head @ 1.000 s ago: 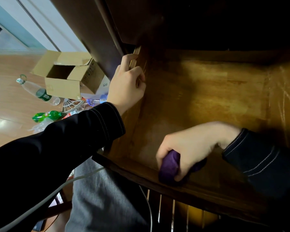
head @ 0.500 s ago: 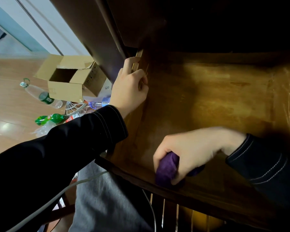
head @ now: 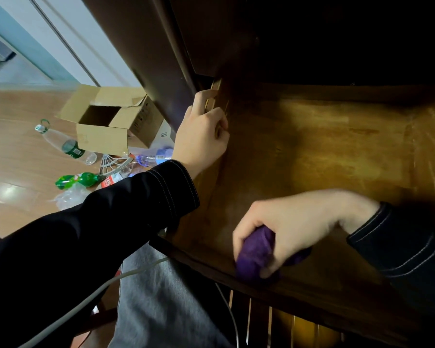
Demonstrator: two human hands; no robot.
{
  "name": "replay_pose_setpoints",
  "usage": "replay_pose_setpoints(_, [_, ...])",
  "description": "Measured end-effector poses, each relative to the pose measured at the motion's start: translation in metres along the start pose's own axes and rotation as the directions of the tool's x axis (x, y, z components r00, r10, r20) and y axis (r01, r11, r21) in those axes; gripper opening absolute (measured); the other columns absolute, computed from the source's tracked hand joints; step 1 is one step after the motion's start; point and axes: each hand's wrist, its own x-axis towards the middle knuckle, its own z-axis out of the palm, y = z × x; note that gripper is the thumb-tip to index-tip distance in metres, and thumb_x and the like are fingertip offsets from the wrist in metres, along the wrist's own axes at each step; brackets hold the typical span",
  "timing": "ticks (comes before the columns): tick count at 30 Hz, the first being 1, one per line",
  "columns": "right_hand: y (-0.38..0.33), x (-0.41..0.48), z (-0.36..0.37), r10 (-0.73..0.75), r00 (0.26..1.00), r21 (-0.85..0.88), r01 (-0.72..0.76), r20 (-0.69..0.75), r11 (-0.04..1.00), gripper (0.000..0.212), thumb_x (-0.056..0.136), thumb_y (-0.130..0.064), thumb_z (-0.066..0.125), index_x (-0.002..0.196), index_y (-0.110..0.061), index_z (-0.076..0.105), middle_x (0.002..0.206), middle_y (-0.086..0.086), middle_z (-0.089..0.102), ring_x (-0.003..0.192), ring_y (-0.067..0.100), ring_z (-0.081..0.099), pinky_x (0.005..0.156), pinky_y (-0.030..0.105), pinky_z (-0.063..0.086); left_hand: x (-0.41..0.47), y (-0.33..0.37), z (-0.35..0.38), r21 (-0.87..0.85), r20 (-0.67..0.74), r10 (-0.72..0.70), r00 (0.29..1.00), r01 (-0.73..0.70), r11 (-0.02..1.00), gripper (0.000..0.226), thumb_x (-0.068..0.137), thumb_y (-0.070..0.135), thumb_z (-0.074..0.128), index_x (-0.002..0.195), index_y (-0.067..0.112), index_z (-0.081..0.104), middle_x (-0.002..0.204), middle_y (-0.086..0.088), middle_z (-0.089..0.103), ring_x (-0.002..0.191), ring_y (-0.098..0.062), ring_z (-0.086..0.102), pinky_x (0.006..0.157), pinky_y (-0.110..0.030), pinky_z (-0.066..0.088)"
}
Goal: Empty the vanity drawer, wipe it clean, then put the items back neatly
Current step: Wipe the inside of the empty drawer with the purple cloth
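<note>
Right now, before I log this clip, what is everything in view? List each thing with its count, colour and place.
drawer: one, brown wood, pulled open; its lit part holds only the cloth.
cloth: one, purple, at the drawer's near edge.
cardboard box: one, tan, open, on the floor at left.
clear bottle: one, green label, lying on the floor left of the box.
green bottle: one, lying on the floor nearer the person than the box.
blue-labelled bottle: one, clear, lying by the box.
cable: one, whitish, across the lap.
left hand: grips the drawer's left wall.
right hand: grips the cloth.
</note>
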Motion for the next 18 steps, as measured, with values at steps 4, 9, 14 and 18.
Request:
replay_pose_setpoints(4, [0.002, 0.031, 0.023, 0.015, 0.960, -0.110, -0.048, -0.280, 0.993, 0.031, 0.084, -0.014, 0.080, 0.114, -0.017, 0.072, 0.105, -0.005, 0.072, 0.092, 0.003, 0.065, 0.084, 0.022, 0.053, -0.001, 0.001, 0.000, 0.002, -0.011, -0.003, 1.000, 0.003, 1.000, 0.009, 0.081, 0.009, 0.059, 0.084, 0.011, 0.066, 0.147, -0.008, 0.041, 0.112, -0.029, 0.054, 0.078, -0.038, 0.052])
replay_pose_setpoints(9, [0.005, 0.025, 0.021, 0.048, 0.968, -0.088, -0.071, -0.247, 0.994, 0.029, 0.084, -0.013, 0.080, 0.112, -0.016, 0.072, 0.101, -0.006, 0.072, 0.086, 0.002, 0.065, 0.079, 0.021, 0.053, -0.002, 0.003, -0.001, 0.016, 0.004, 0.013, 1.000, -0.013, 1.000, 0.010, 0.083, 0.012, 0.058, 0.088, 0.012, 0.066, 0.148, -0.009, 0.040, 0.115, -0.031, 0.053, 0.081, -0.042, 0.052])
replay_pose_setpoints(14, [0.015, -0.010, 0.017, 0.148, 0.978, -0.024, -0.154, -0.150, 0.988, 0.023, 0.084, -0.014, 0.081, 0.105, -0.018, 0.073, 0.093, -0.006, 0.074, 0.079, -0.003, 0.066, 0.072, 0.011, 0.049, -0.005, 0.008, -0.007, 0.222, 0.048, 0.113, 0.992, -0.121, 0.968, 0.032, 0.085, 0.024, 0.057, 0.114, 0.013, 0.065, 0.153, -0.013, 0.040, 0.141, -0.039, 0.034, 0.107, -0.054, 0.037])
replay_pose_setpoints(18, [0.032, -0.047, 0.019, 0.247, 0.906, 0.118, -0.219, -0.343, 0.968, 0.018, 0.086, -0.015, 0.079, 0.101, -0.025, 0.074, 0.093, -0.007, 0.075, 0.085, 0.005, 0.070, 0.075, 0.018, 0.053, -0.005, 0.027, 0.004, 0.226, 0.289, 0.462, 0.838, -0.529, 0.818, 0.055, 0.085, 0.040, 0.060, 0.136, 0.020, 0.056, 0.155, -0.009, 0.039, 0.147, -0.036, 0.028, 0.113, -0.054, 0.033])
